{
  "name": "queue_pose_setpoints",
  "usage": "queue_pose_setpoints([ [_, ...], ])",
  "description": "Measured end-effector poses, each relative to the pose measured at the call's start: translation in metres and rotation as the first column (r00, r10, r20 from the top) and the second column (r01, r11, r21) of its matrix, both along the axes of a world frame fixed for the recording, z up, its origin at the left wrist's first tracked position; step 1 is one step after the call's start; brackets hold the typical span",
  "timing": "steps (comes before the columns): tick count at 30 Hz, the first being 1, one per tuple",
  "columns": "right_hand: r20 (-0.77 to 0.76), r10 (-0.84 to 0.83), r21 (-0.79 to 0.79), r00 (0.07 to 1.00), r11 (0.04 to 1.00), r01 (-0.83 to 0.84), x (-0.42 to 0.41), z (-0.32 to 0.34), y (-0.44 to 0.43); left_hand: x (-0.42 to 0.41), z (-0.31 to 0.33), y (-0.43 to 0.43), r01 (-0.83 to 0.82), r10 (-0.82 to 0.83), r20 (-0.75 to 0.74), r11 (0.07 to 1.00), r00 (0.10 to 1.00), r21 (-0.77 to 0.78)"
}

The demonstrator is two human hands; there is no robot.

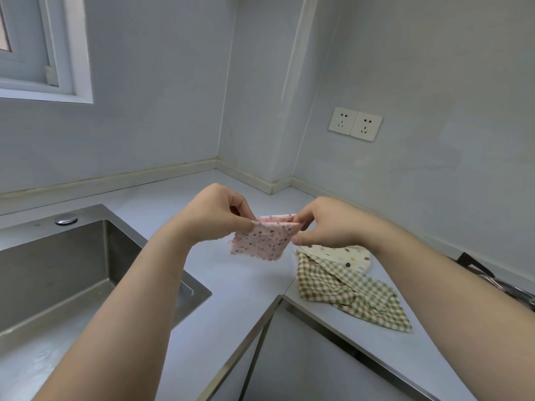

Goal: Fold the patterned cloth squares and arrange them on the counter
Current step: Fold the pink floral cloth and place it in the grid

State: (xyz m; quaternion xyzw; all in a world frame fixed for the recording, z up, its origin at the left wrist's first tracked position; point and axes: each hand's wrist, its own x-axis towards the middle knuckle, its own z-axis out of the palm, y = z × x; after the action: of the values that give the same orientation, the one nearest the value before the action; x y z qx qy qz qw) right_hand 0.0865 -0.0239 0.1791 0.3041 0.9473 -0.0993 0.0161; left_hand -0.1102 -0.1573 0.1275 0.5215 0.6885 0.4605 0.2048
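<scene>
A small pink cloth (262, 240) with coloured dots hangs folded above the grey counter (231, 285). My left hand (214, 212) pinches its upper left corner and my right hand (327, 222) pinches its upper right corner, holding the top edge taut between them. On the counter to the right lies a crumpled green-and-beige checked cloth (347, 290). A cream cloth (344, 257) with coloured dots lies partly under it, just below my right hand.
A steel sink (72, 279) with a round drain button is set into the counter at the left. The counter wraps round a corner, with a metal-edged gap (289, 357) in front. A double wall socket (355, 123) is at the right; dark stove parts (498, 282) show at the far right.
</scene>
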Motion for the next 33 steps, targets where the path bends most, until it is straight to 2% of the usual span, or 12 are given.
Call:
queue_pose_setpoints([
  [2,-0.093,-0.089,-0.035,0.992,0.996,0.086,-0.003,-0.006,0.004,0.007,0.002,0.003,-0.029,0.030,-0.073,0.999,0.997,0.013],
  [4,-0.195,-0.239,-0.165,0.951,0.964,0.208,-0.009,-0.012,0.007,0.016,0.003,0.008,-0.047,0.051,-0.159,0.999,0.986,0.027],
  [6,-0.261,-0.325,-0.252,0.909,0.932,0.261,-0.015,-0.017,0.008,0.025,0.003,0.011,-0.052,0.056,-0.236,0.998,0.970,0.024],
  [9,-0.304,-0.320,-0.182,0.897,0.944,0.275,-0.018,-0.022,0.008,0.035,0.004,0.014,-0.041,0.043,-0.337,0.999,0.940,0.012],
  [16,-0.274,-0.362,-0.037,0.891,0.930,0.366,-0.020,-0.026,0.011,0.054,0.000,0.021,-0.014,0.009,-0.484,1.000,0.875,-0.006],
  [24,-0.034,-0.324,0.024,0.946,0.946,0.324,-0.024,-0.026,0.006,0.056,-0.002,0.022,-0.027,0.018,-0.526,1.000,0.850,-0.009],
  [29,-0.132,-0.389,0.056,0.911,0.915,0.399,-0.025,-0.034,0.012,0.055,-0.001,0.022,-0.043,0.033,-0.526,0.999,0.850,-0.006],
  [33,-0.138,-0.404,0.084,0.904,0.905,0.417,-0.027,-0.035,0.016,0.054,-0.001,0.021,-0.043,0.033,-0.503,0.999,0.863,-0.007],
])
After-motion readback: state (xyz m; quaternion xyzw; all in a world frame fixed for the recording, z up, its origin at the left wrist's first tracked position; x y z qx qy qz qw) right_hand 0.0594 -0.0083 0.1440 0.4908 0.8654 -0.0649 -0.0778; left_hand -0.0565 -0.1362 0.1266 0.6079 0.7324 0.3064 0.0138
